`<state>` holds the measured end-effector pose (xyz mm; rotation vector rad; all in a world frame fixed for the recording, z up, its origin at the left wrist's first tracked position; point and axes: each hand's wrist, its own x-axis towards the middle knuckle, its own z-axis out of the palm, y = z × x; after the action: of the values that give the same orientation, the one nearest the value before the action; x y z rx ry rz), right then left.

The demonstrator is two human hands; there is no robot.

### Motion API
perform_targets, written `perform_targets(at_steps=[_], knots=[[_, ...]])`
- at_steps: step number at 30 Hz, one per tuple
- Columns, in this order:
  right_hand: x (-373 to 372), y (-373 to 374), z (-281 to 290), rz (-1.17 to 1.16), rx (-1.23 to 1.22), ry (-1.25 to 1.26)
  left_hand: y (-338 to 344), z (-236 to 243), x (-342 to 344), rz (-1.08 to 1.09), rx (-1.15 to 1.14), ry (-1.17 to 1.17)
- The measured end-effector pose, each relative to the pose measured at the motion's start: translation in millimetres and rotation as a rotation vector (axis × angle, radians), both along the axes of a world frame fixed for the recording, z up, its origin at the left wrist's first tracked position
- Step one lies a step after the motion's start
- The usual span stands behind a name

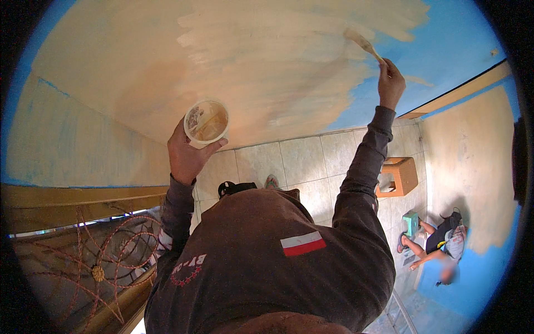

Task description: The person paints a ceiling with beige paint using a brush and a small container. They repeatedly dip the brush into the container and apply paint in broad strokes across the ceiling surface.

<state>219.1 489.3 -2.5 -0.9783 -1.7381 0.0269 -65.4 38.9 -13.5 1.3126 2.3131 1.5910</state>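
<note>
My left hand (186, 156) is wrapped round the tub (206, 133), thumb on the near side, the other fingers curled about its wall. Tan paint shows inside; how deep, I can't tell. Past my dark sleeves, my right hand (391, 83) is closed on the handle of the brush (366, 44), fingers pinched together. Its bristles are at the tan on the wall (267, 72), up and to the right; whether they press, I can't be sure.

I judge this wall well along: tan covers most of it, streaky and thin in places. Blue (445, 39) is left bare at the right, with a ragged edge, and traces show in the left corner.

Below runs a pale tiled floor (303, 158). To my left is a twisted grille (98, 273). To my right stand a brown stool (409, 175) and, farther off, a green box (411, 222) by a seated person (439, 236). The side wall (464, 161) behind them is also part tan, part blue.
</note>
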Motion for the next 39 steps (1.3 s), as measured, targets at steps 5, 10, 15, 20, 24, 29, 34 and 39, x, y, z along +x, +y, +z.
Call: perform_targets(at_steps=[5, 10, 15, 20, 24, 29, 34, 39], knots=[[27.4, -17.3, -0.2, -0.012, -0.067, 0.063, -11.6, 7.7, 1.2, -0.013, 0.002, 0.024], [-38.3, -65.0, -15.8, 0.357, -0.112, 0.167, -13.0, 4.6, -0.4, -0.039, 0.018, -0.053], [-143.9, -139.7, -19.9, 0.618, -0.131, 0.096, -11.6, -1.9, -7.3, -0.048, -0.020, -0.004], [-155.8, -118.4, -32.3, 0.556, -0.096, 0.125, -10.1, -11.6, -9.3, -0.079, -0.017, -0.070], [-98.2, -70.7, -28.6, 0.441, -0.032, 0.111, -12.9, -19.9, -14.0, -0.096, -0.029, -0.071], [-11.4, 2.3, -31.5, 0.193, -0.053, 0.061, -11.9, -23.1, -13.2, -0.083, 0.019, -0.052], [46.6, 27.6, -29.3, -0.032, -0.036, 0.057, -11.7, -21.1, -14.7, -0.120, 0.021, -0.051], [54.9, 3.0, -28.3, -0.235, 0.025, 0.176, -12.0, -23.2, -15.2, -0.139, 0.024, -0.022]])
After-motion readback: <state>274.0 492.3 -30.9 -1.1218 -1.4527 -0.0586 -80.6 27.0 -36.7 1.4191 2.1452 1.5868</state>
